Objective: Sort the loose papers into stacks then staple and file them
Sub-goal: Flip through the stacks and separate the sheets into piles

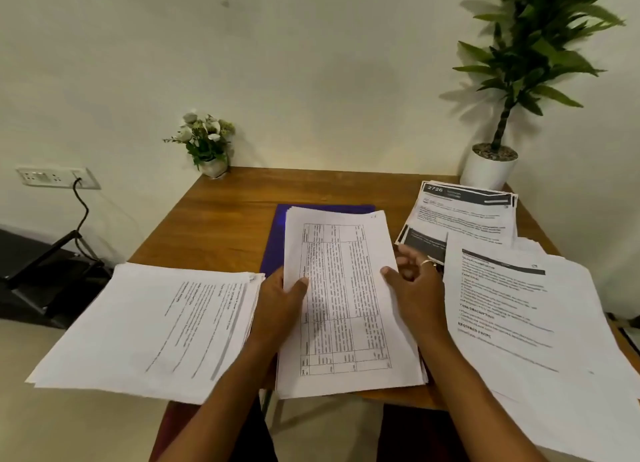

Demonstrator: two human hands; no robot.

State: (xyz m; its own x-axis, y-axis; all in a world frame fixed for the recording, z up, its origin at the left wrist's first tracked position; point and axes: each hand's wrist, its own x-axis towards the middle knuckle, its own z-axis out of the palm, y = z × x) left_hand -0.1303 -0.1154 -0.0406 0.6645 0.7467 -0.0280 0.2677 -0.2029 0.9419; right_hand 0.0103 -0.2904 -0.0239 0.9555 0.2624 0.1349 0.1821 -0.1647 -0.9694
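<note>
A middle stack of papers [346, 288] with a printed table on top lies on a blue folder [277, 239]. My left hand [277, 302] grips its left edge, thumb on top. At the stack's right edge my right hand [415, 288] touches the paper with its thumb, and its fingers are loosely spread over the table. A left stack [152, 326] of text pages overhangs the table's front edge. On the right lies a large right stack [519, 309], and a back stack [464, 215] with dark headers sits behind it.
The wooden table [221, 219] stands against a white wall. A small flower pot [211, 149] sits at the back left corner, a tall potted plant [491, 163] at the back right. A wall socket [55, 177] with a cable hangs to the left.
</note>
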